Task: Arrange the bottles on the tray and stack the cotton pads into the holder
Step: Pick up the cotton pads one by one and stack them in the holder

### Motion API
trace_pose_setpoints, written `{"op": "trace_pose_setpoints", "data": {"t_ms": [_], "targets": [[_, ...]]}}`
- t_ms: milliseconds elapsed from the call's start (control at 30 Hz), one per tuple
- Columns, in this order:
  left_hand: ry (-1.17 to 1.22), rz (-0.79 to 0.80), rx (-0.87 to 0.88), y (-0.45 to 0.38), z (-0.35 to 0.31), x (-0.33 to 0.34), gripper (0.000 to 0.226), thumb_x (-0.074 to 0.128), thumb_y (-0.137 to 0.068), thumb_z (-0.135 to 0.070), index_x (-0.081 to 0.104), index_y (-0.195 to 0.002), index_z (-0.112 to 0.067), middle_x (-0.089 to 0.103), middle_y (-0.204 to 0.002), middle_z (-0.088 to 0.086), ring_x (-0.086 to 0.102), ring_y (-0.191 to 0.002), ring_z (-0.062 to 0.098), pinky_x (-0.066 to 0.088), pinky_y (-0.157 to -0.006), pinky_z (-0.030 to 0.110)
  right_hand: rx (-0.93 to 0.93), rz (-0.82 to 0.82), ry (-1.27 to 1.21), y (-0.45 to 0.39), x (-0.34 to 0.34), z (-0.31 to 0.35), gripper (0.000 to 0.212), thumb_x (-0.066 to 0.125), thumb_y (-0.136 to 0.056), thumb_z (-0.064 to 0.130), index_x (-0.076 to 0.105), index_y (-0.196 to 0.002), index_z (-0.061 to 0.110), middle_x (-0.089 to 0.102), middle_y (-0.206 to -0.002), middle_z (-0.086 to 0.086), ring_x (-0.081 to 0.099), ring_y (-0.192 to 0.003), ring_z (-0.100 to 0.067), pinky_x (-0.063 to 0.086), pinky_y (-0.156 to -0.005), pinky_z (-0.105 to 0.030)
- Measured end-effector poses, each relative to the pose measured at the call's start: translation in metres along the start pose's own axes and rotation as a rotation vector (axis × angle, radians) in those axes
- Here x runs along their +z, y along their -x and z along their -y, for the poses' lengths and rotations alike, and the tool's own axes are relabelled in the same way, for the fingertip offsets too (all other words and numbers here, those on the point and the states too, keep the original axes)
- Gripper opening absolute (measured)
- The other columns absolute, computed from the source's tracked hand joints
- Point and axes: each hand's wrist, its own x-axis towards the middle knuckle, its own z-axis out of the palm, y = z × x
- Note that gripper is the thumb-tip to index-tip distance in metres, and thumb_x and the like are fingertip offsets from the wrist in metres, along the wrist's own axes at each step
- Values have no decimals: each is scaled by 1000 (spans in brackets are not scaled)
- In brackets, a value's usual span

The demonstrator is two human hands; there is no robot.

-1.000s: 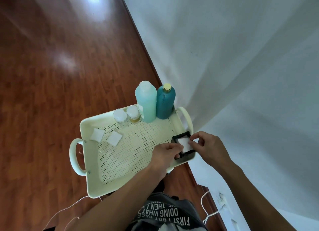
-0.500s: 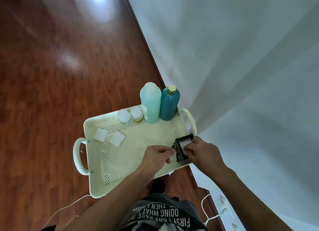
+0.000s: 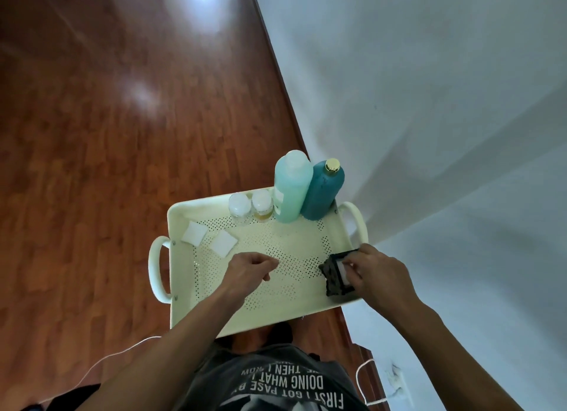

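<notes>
At tray's (image 3: 184,288) right edge, right hand (image 3: 379,275) presses fingers on a white pad in the black holder (image 3: 334,280). Left hand (image 3: 248,272) hovers mid-tray, loosely curled, gripping nothing visible. Two loose pads (image 3: 194,233) (image 3: 225,242) lie far left, apart from both hands. Four bottles along back rim: two small jars (image 3: 238,205) (image 3: 261,202), pale green bottle (image 3: 290,186), teal bottle (image 3: 322,189); labels unreadable. Shirt (image 3: 276,383) text upside down: "DOING WHAT I", "FIRST I GOT", rest cut off.
</notes>
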Motion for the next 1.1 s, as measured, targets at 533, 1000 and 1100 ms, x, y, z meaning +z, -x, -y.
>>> {"op": "trace_pose_setpoints", "data": {"t_ms": [533, 1000, 1100], "targets": [[-1156, -178, 168, -99, -18, -123, 33, 57, -96, -27, 66, -128, -30, 69, -128, 2, 67, -111, 25, 51, -81, 32, -170, 160, -241, -64, 46, 125, 20, 53, -95, 39, 69, -102, 28, 64, -97, 8, 65, -80, -16, 52, -69, -34], [-1610, -31, 348, -140, -14, -141, 24, 62, -92, -8, 72, -109, -22, 77, -103, -2, 74, -95, 19, 62, -74, 33, -26, 389, -263, -139, 122, 185, 44, 53, -94, 42, 46, -128, 15, 69, -111, -11, 66, -99, -34, 47, -74, -38], [-1610, 7, 346, -147, -13, -142, 23, 64, -91, -7, 72, -108, -20, 77, -103, -1, 73, -95, 21, 61, -74, 33, 27, 392, -282, -146, 132, 194, 40, 51, -94, 43, 44, -122, 16, 68, -111, -10, 65, -99, -34, 40, -70, -36]]}}
